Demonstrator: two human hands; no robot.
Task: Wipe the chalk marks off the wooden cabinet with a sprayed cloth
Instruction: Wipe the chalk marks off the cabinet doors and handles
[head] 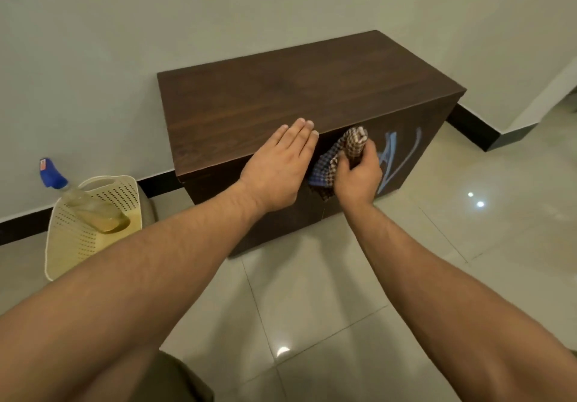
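Observation:
A dark wooden cabinet [281, 95] stands against the wall. Pale blue chalk marks [402, 152] streak the right part of its front face. My right hand [359, 177] grips a bunched checkered cloth [340, 155] and presses it against the front face, just left of the marks. My left hand [281, 164] lies flat, fingers together, on the front edge of the cabinet's top, holding nothing. Part of the front face is hidden behind both hands.
A cream perforated basket [78, 245] sits on the floor left of the cabinet, with a spray bottle with a blue head [53, 177] leaning in it. Glossy tiled floor [343, 292] spreads in front. A black skirting [477, 127] runs along the wall.

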